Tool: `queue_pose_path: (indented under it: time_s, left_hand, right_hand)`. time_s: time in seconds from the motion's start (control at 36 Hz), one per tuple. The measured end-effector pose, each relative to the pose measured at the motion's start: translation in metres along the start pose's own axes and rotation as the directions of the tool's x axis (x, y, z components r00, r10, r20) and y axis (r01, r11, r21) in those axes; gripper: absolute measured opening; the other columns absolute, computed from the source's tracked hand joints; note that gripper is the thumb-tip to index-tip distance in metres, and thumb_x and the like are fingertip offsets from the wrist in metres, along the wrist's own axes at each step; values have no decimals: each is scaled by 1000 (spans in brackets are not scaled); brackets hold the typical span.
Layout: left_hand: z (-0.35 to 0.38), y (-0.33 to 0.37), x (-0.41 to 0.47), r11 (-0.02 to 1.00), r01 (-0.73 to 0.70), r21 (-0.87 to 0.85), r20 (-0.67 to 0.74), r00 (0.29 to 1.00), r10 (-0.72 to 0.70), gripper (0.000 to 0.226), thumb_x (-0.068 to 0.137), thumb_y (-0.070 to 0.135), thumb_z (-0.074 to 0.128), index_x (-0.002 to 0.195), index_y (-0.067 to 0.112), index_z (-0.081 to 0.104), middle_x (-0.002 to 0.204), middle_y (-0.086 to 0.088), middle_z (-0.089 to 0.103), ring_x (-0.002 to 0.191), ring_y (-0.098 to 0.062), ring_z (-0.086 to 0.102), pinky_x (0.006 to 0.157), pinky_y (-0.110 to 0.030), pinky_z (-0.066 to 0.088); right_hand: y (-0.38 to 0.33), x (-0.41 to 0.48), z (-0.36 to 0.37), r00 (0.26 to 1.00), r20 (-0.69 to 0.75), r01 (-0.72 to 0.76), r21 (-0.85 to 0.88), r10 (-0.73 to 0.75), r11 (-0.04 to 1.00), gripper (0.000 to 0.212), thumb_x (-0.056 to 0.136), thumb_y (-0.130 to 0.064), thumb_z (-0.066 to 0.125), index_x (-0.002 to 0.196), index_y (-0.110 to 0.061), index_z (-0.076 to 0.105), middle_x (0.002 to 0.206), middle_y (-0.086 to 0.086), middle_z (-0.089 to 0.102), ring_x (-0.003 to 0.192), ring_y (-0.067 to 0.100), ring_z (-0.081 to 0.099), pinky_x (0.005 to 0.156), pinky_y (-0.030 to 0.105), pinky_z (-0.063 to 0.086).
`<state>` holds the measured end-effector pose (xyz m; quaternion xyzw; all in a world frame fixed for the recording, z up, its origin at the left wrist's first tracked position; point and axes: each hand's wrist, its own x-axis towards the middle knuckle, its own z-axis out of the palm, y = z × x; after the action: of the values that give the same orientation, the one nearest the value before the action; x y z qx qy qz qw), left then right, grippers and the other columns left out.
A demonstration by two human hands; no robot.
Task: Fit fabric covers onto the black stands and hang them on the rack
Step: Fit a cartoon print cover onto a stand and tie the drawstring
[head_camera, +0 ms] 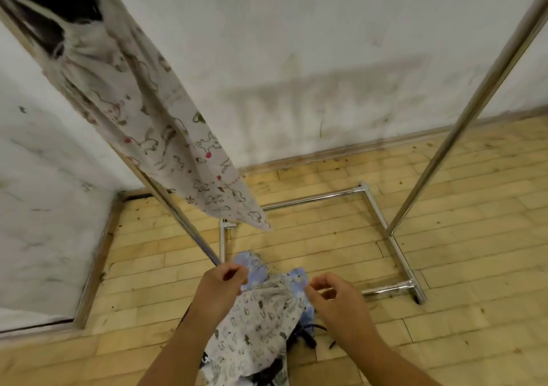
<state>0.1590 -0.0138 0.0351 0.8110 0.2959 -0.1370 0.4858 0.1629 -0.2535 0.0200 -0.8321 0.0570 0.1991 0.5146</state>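
Covers: we see a heap of them [261, 320] on the floor [444, 207], low in the middle of our view and just in front of the rack's base. A pale one with small dark prints lies on top, and a blue cover [255, 267] pokes out at the far edge.
Stands: black pieces [302, 336] show from under the heap's near right side. They are too blurred for us to tell their shape.
Left hand: it [221, 286] is over the heap's left edge with the fingers curled and the fingertips [243, 273] right by the blue cover. We cannot tell whether it pinches the cloth.
Right hand: it [335, 296] is over the heap's right edge, fingers curled, thumb close to forefinger. We cannot tell whether it holds anything.
Hung cover: a pale cover with animal prints and red dots [154, 124] hangs at upper left beside the rack's left upright. A black shape [44, 9] shows at its top, and its lower corner hangs free above the floor.
Rack: chrome tubes [474, 95]. One upright slants down from upper left to near the left hand and the other rises at right. The base bars form a rectangle on the floor.
Floor: pale, scuffed wood strips.
Wall: white and stained [296, 59], meeting the floor at a baseboard behind the rack.
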Motion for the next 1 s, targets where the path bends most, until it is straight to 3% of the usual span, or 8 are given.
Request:
queue_pose_path:
  time_s: [0.08,0.22,0.31,0.47,0.61,0.75,0.83,1.0]
  left_hand:
    - [14,-15,21,999,0,52,53,999,-3,21,100,30,63,88,16,74,77,1,68,66,-9,62,57,-15,43]
    - [39,-56,53,984,67,167,144,985,-92,28,100,39,63,92,12,70,92,-14,69,77,-21,65,60,-25,50]
    - [58,-74,66,980,58,190,157,984,-88,21,101,32,63,99,12,70,93,-16,68,75,-19,61,60,-21,47]
    - [101,-104,95,964,19,264,248,965,-86,14,103,36,61,115,29,63,118,10,63,105,-10,61,89,-31,48]
    - [129,-117,111,916,-54,397,307,949,-77,24,103,35,58,126,28,61,137,3,60,104,-17,65,81,-28,48]
    - [154,-130,132,838,-181,515,349,937,-12,25,100,30,61,123,20,64,148,-2,50,127,-22,55,103,-35,47]
    - [163,-140,147,772,-237,590,375,927,-1,28,100,30,60,125,18,64,159,-5,37,145,-24,38,117,-35,34]
    - [165,-153,164,700,-257,666,390,920,-32,38,99,32,62,134,16,62,168,-2,20,149,-25,33,119,-36,32]
  right_hand:
    - [23,3,1,998,28,-61,4,61,998,13,95,-36,71,84,-30,66,87,-10,69,75,7,65,67,22,54]
    - [62,6,-1,992,28,-121,-16,122,992,13,91,-33,76,82,-27,68,84,-11,70,76,-1,64,63,18,54]
    - [83,9,-2,991,32,-132,-28,132,991,12,91,-29,78,82,-26,70,82,-16,69,76,0,65,65,19,55]
    - [122,17,3,984,34,-172,-93,175,981,12,89,-32,77,82,-29,68,81,-13,71,76,5,65,65,14,50]
    - [139,23,7,973,66,-212,-123,221,969,10,92,-33,75,85,-30,68,86,-11,71,79,5,65,66,13,52]
    - [154,32,10,962,100,-238,-140,253,961,10,92,-33,74,85,-29,68,87,-10,70,79,7,66,68,18,55]
    - [159,32,11,952,124,-259,-148,278,954,10,93,-32,73,86,-29,68,90,-13,70,78,5,65,66,14,51]
    - [167,33,15,936,134,-307,-142,326,941,11,94,-36,71,85,-30,67,88,-11,70,79,5,65,68,15,51]
